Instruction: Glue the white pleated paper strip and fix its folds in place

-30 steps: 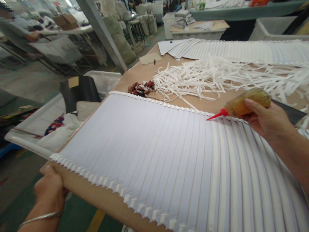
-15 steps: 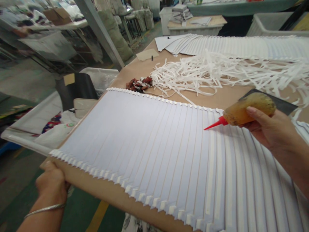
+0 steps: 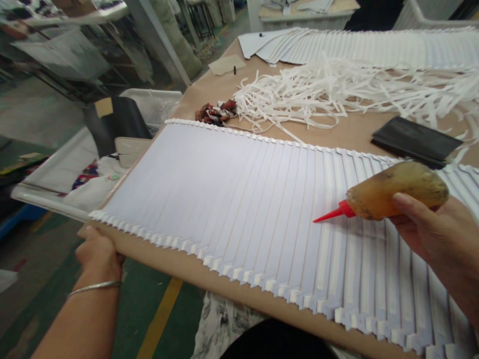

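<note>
My right hand (image 3: pixel 430 229) is wrapped around a squeeze glue bottle (image 3: pixel 396 192) of amber liquid, tilted so its red nozzle (image 3: pixel 333 213) points left and down. The nozzle tip is at or just over a row of overlapping white sheets (image 3: pixel 209 174); contact cannot be told. Pale strips run along the exposed margins of the sheets right of the tip, while the left part shows narrower steps and one broad top sheet. At the near left corner, my left hand (image 3: pixel 99 252) is closed on the edge of the brown-covered table (image 3: pixel 157 259), its fingers partly hidden.
Loose white strips (image 3: pixel 299 99) lie tangled beyond the sheets, beside a crumpled dark-red cloth (image 3: pixel 217 112) and a black flat case (image 3: pixel 415 139). Another fanned sheet row (image 3: pixel 355 47) lies at the back. White bins (image 3: pixel 56 184) stand left, near a slanted metal post (image 3: pixel 164 42).
The bottle and its nozzle have moved toward me along the sheets, uncovering more of the black case. My left hand stays at the corner. The view has tipped downward.
</note>
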Action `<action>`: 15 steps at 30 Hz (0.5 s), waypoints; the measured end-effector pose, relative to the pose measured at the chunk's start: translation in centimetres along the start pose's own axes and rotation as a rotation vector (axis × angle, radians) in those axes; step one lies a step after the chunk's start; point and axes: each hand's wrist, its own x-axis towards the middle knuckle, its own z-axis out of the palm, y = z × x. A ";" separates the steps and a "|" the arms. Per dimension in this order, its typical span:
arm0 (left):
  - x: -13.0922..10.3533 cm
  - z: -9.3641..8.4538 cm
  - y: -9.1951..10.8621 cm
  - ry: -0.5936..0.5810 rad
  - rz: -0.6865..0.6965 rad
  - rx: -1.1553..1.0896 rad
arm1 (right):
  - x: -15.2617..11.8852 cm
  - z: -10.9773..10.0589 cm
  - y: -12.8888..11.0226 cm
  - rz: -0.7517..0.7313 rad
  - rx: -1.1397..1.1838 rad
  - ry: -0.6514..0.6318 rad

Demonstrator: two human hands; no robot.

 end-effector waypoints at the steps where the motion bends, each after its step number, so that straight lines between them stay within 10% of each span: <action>1: 0.0 0.1 0.0 0.008 -0.025 -0.017 | -0.7 -0.2 0.2 0.007 -0.014 0.011; 15: 1.5 0.9 -0.8 0.020 -0.044 -0.081 | -9.8 -3.7 1.0 0.041 -0.348 -0.012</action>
